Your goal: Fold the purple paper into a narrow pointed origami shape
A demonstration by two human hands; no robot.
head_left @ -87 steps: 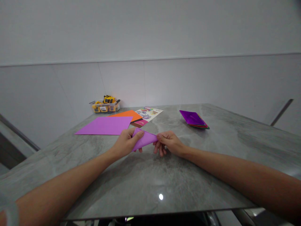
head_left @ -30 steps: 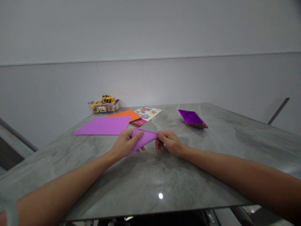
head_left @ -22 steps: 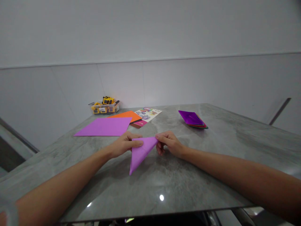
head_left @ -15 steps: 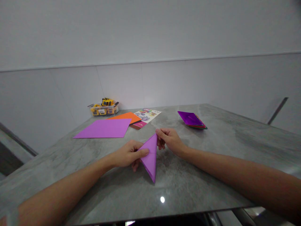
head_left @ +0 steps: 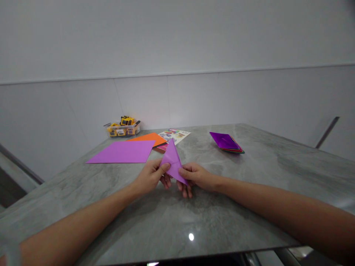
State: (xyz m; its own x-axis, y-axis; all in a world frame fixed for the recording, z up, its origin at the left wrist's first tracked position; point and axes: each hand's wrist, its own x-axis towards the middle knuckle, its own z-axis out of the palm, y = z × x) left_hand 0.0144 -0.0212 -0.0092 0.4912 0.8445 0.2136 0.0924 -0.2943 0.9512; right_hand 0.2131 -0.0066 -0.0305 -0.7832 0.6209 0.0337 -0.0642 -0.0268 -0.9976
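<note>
A purple sheet of paper folded into a triangle (head_left: pixel 172 159) is held between my two hands, one corner pointing up and away from me. My left hand (head_left: pixel 152 174) pinches its left side, thumb on top and fingers beneath. On the lower right corner, my right hand (head_left: pixel 197 176) grips the paper with the thumb above and the other fingers curled under. A crease line crosses the face of the triangle. Part of the paper's underside is hidden by the fingers.
Flat purple paper (head_left: pixel 124 152) lies at left over orange paper (head_left: pixel 149 138), beside a printed sheet (head_left: pixel 180 136). Behind stands a clear plastic box (head_left: pixel 122 130) of yellow toy vehicles. Right of centre rests a stack of coloured paper (head_left: pixel 226 141) on the grey marbled table (head_left: pixel 263 166).
The folded paper has turned, its lower tip now swung to the right and another corner pointing away. My right hand has moved from the top corner down to the lower right one.
</note>
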